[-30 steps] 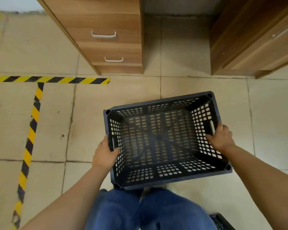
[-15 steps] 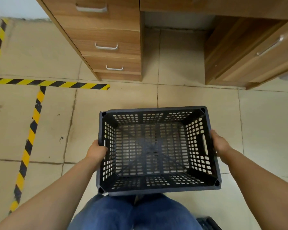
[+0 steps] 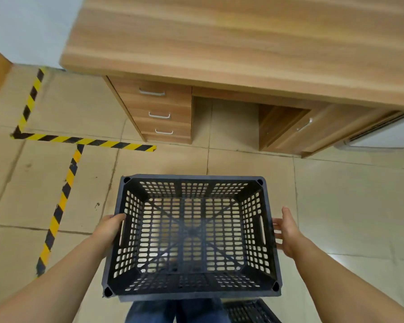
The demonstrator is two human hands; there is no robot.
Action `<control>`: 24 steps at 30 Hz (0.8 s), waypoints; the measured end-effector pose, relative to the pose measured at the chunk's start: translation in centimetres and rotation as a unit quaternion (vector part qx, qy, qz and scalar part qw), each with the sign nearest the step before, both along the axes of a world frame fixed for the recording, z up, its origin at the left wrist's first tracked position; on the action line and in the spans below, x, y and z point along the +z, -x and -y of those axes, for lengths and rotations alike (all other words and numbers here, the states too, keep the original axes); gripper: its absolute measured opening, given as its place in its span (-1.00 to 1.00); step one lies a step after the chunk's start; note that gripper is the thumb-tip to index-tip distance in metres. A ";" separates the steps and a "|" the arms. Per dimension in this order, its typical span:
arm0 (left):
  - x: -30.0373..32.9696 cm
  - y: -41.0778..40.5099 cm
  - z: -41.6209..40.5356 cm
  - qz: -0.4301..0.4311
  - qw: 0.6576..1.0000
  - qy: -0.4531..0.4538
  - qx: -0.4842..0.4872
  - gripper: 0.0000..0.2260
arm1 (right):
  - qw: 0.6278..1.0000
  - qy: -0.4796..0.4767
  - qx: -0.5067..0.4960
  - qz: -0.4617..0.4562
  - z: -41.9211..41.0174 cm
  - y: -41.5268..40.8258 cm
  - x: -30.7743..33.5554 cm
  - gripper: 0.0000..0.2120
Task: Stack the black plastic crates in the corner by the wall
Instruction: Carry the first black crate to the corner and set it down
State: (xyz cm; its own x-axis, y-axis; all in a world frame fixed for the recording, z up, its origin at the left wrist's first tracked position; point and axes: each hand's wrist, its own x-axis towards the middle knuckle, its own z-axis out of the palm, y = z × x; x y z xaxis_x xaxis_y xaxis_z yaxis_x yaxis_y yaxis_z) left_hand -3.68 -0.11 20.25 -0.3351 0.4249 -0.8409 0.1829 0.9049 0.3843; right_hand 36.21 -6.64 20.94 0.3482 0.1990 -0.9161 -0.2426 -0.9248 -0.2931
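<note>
A black plastic crate [image 3: 191,234] with perforated walls and floor is level in front of me, above my jeans-clad legs. My left hand [image 3: 109,229] grips its left wall at the handle slot, fingers curled round the edge. On the other side, my right hand [image 3: 287,231] is beside the right wall with fingers straight and spread; the fingertips are at the rim, and I cannot tell whether they touch it. Part of a second black crate [image 3: 250,312] shows on the floor at the bottom edge, below the first.
A wooden desk [image 3: 243,43] with a drawer unit [image 3: 159,113] stands ahead against the pale wall [image 3: 28,24]. Yellow-black tape [image 3: 84,142] marks the tiled floor on the left. A white appliance [image 3: 383,136] sits at the right.
My view has tilted up, bringing the desk top into sight. The crate has stayed level between my hands. My right hand has let go of the right handle and spread its fingers.
</note>
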 end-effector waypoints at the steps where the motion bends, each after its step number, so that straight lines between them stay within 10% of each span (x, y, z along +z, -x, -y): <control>1: 1.6 0.1 0.3 0.007 1.000 -0.005 0.002 -0.79 | 1.000 -0.001 0.000 0.001 0.0 0.1 1.6 -0.33; 24: 15.0 24.0 8.8 0.121 0.977 -0.005 0.176 -0.44 | 0.975 -0.049 0.215 0.005 -6.5 20.5 20.5 -0.19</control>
